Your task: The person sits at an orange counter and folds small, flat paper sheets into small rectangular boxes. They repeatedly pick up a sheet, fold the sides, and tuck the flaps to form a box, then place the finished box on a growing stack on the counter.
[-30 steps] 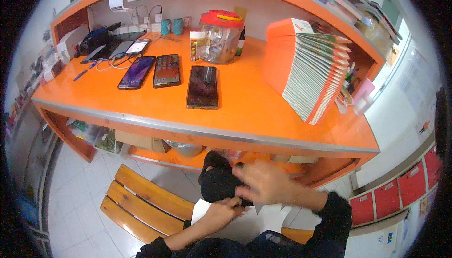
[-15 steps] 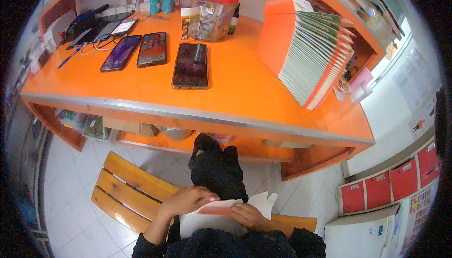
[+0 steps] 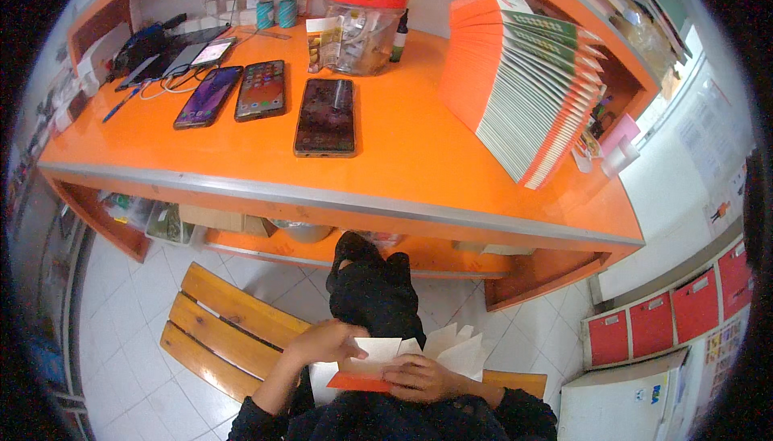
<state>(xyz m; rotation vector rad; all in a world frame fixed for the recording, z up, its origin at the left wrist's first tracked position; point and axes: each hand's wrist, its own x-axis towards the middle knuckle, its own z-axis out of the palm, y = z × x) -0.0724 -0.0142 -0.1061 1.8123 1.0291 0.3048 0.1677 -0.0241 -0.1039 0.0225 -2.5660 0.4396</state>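
Over my lap, a thin card carton [image 3: 375,351], white inside and orange outside, is held between both hands with its panels folded apart. My left hand [image 3: 326,341] is closed on its upper left edge, the thumb against the white panel. My right hand [image 3: 420,377] grips its right side, fingers lying across the card. White card flaps with cut tabs [image 3: 460,352] stick out beyond my right hand; whether they belong to the same piece I cannot tell. A white sheet lies on my lap, partly under the hands.
On the orange desk [image 3: 241,147] stands a fanned stack of orange, green and white cards [image 3: 531,87]. Three phones lie left of it, one being a dark phone [image 3: 325,117]. Behind are a red-lidded jar [image 3: 366,30] and cables. A slatted wooden bench [image 3: 233,320] is beneath me.
The carton has opened out and tilted, so more of its white inside and orange lower panel show. My left hand has shifted slightly along its edge. More white flaps show at the right.
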